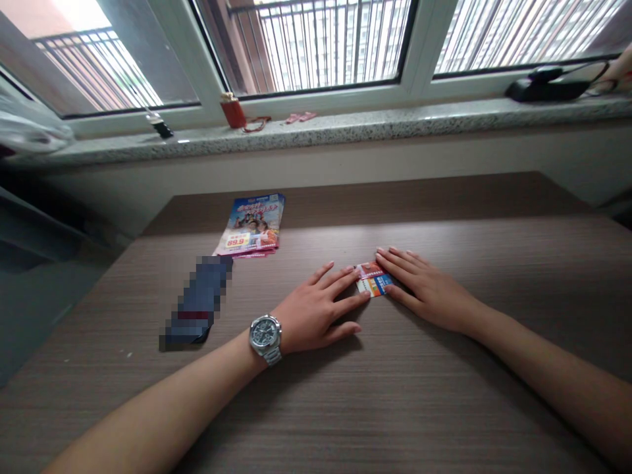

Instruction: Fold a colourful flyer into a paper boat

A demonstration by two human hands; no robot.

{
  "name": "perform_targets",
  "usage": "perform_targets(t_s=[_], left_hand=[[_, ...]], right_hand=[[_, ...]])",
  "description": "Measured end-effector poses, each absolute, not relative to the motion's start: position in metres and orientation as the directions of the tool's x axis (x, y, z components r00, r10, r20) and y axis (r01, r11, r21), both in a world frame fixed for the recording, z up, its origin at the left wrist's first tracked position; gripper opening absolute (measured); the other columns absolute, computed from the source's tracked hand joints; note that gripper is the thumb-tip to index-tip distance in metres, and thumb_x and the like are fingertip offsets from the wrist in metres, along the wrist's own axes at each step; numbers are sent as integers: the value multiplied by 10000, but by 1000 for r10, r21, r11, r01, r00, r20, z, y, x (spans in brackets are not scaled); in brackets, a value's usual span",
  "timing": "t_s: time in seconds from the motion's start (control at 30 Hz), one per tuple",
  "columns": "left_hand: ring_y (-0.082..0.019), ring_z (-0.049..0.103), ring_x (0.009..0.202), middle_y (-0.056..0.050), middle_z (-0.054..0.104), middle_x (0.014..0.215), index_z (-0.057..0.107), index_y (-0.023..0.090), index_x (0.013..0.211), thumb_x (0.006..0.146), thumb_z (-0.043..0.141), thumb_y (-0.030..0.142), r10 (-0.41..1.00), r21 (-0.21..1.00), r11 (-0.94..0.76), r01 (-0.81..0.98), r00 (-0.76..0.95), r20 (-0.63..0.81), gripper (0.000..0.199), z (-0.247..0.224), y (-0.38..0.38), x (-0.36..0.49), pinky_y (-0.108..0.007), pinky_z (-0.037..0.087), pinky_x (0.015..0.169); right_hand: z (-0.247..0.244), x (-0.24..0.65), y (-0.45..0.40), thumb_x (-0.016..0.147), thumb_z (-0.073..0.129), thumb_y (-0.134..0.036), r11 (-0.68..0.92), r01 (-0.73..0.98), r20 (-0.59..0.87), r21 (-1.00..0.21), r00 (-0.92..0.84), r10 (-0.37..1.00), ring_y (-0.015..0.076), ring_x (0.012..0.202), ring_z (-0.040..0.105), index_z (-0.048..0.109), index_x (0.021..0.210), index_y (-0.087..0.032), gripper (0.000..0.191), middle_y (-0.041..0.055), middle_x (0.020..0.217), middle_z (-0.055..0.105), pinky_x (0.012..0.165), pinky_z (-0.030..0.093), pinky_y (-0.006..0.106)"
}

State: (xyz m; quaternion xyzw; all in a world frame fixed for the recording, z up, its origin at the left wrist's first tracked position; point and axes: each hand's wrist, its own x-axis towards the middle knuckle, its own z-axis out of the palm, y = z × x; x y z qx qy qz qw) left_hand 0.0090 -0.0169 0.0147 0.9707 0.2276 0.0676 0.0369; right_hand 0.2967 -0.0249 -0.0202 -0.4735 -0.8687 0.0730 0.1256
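A small folded paper flyer [374,280], printed in red, white, blue and yellow, lies flat on the brown table. My left hand [323,309] comes to it from the left, fingers spread, with some fingertips resting on its left edge. A silver wristwatch [265,332] is on that wrist. From the right, my right hand [424,286] lies flat with its fingers stretched out, covering the flyer's right edge. Parts of the flyer are hidden under the fingers of both hands.
A stack of colourful flyers [254,225] lies at the table's back left. Nearer me is a dark blurred-out object [200,303]. The stone windowsill [355,128] behind holds a red container [233,110], pink pieces [300,117], a small dark bottle [160,125] and a black device [546,87].
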Motion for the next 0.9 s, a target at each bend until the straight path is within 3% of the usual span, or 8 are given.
perform_targets(t_s=[0.23, 0.57, 0.77, 0.9], left_hand=[[-277, 325, 1480, -98, 385, 1580, 512, 240, 1428, 1011, 401, 541, 552, 69, -833, 548, 821, 147, 525, 15, -13, 8, -530, 148, 1252], [-304, 343, 1456, -144, 402, 1559, 448, 179, 1469, 1003, 398, 560, 689, 69, -722, 688, 708, 157, 603, 8, -10, 6, -546, 189, 1231], [-309, 356, 1443, -162, 406, 1548, 437, 138, 1462, 998, 399, 571, 706, 60, -705, 707, 690, 157, 635, 7, -10, 7, -526, 224, 1223], [-291, 407, 1409, -136, 434, 1530, 442, 179, 1465, 1002, 439, 508, 662, 69, -747, 661, 729, 173, 568, 11, -14, 9, -492, 261, 1217]], right_hand=[[-18, 297, -26, 1018, 401, -486, 550, 792, 178, -265, -520, 835, 285, 1491, 296, 279, 1581, -259, 620, 80, 1614, 339, 1193, 301, 551], [-16, 298, -25, 996, 479, -441, 628, 739, 199, -244, -596, 778, 285, 1487, 305, 334, 1556, -311, 593, 59, 1607, 358, 1187, 294, 566], [-10, 294, -27, 985, 511, -425, 683, 679, 201, -270, -654, 729, 261, 1466, 356, 400, 1519, -275, 566, 69, 1558, 449, 1198, 298, 535], [-9, 293, -27, 978, 523, -417, 680, 680, 196, -275, -653, 732, 265, 1451, 385, 403, 1516, -279, 568, 80, 1540, 474, 1186, 315, 545]])
